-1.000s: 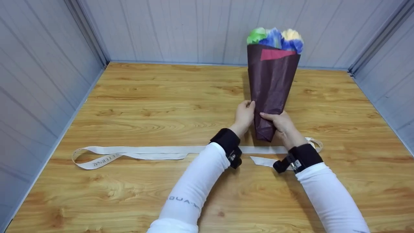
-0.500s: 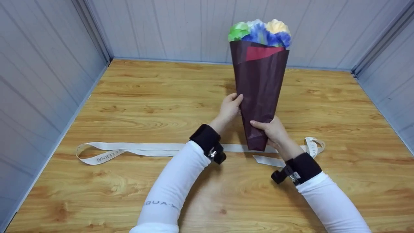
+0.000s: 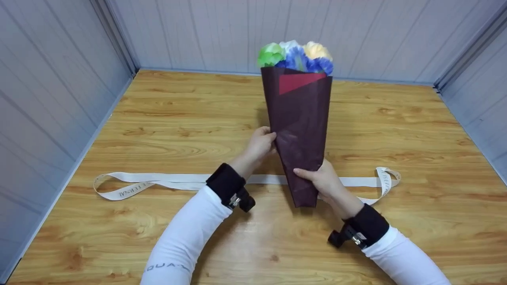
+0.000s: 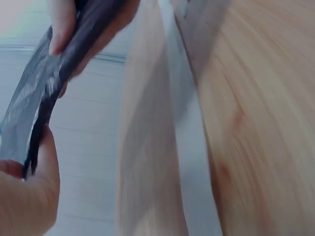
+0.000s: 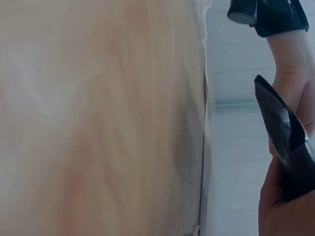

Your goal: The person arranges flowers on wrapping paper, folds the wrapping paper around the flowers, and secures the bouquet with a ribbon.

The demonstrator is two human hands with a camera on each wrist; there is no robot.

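Observation:
A bouquet (image 3: 299,130) wrapped in dark maroon paper is held up above the table, its green, white, blue and cream flowers (image 3: 297,57) at the top and a red inner sheet (image 3: 297,82) showing. My left hand (image 3: 260,145) pinches the wrap's left edge, thumb in front. Lower down, my right hand (image 3: 326,180) grips the narrow end from the right, its thumb across the front; its other fingers are hidden behind the paper. A white ribbon (image 3: 178,179) with printed letters lies across the table, passing behind the bouquet. In the left wrist view both hands touch the dark wrap (image 4: 54,73).
The wood-grain table (image 3: 190,103) is bounded by a pale panelled wall (image 3: 206,35) at the back and walls on both sides. The ribbon's right loop (image 3: 390,180) lies beyond my right wrist. Each wrist wears a black band with a camera (image 3: 245,202).
Both hands have carried the bouquet left and toward me. Its narrow end now overlaps the ribbon and reaches below it; more of the ribbon's right loop is visible. The ribbon stays on the table.

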